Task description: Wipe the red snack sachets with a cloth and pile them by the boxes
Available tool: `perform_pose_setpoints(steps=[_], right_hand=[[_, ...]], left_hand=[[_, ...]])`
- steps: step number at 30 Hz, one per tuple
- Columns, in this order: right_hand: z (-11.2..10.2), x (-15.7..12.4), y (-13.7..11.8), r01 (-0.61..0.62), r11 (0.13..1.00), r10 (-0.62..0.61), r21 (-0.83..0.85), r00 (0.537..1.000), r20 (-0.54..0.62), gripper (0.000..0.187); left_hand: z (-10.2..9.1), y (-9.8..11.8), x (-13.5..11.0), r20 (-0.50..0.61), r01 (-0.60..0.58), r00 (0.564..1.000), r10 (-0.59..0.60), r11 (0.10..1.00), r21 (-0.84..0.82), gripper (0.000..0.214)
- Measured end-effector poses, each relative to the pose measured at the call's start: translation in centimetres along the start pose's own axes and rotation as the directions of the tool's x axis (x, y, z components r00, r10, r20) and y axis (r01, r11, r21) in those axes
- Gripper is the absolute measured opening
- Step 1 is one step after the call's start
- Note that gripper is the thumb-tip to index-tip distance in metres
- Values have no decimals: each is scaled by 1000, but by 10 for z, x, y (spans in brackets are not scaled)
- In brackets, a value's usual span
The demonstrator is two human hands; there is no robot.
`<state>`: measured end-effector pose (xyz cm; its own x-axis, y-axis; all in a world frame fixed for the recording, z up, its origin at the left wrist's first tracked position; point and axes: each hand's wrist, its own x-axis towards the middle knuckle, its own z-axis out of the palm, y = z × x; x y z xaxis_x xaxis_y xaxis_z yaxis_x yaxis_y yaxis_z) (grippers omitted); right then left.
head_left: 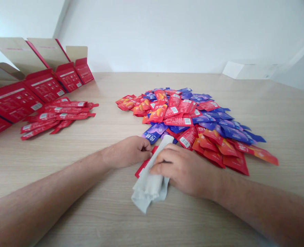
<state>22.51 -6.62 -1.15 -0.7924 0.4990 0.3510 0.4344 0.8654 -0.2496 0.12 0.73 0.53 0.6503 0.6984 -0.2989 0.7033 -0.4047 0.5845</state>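
Observation:
My right hand (185, 168) is closed on a folded whitish cloth (152, 181), which lies across a red packet (142, 168) on the table. Only the packet's left edge shows; the cloth hides the rest. At that edge is my left hand (130, 151), its fingers curled and the thumb and fingertips pinching the packet. Just beyond both hands spreads a heap of red packets (179, 121) and blue-purple packets (230, 132). One blue packet (155, 132) lies close to my left fingertips.
On the left stands a row of red cardboard boxes (44, 85) with raised flaps. Several red packets (60, 115) lie in front of them. A white box-like object (249, 71) sits at the far right, by the white wall (162, 34). Everything rests on a pale wooden table (100, 209).

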Motion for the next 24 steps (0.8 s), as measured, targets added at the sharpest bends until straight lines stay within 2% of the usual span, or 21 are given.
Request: perform_pose_setpoints(steps=[3, 7, 12, 17, 22, 24], right_hand=[[-1, -1, 1, -69, 998, 69, -13, 997, -17, 24], [-2, 1, -2, 49, 999, -49, -4, 998, 37, 22], [-1, 0, 1, -89, 996, 89, -17, 996, -17, 24], [-1, 0, 0, -4, 999, 5, -37, 1000, 28, 24], [-1, 0, 1, -116, 993, 116, -30, 993, -22, 29], [-1, 0, 0, -89, 995, 88, -37, 996, -10, 28]], left_hand=[[1, 0, 0, -4, -1, 1000, 1, 1000, 2, 18], [-1, -1, 1, 1, -3, 1000, 3, 1000, 8, 20], [0, 0, -1, 9, 1, 1000, -1, 1000, -4, 18], [1, 0, -1, 8, 19, 1000, -19, 1000, -7, 18], [1, 1, -2, 13, 15, 1000, -14, 999, -33, 18], [0, 2, -2, 14, 18, 1000, -18, 1000, -23, 18]])
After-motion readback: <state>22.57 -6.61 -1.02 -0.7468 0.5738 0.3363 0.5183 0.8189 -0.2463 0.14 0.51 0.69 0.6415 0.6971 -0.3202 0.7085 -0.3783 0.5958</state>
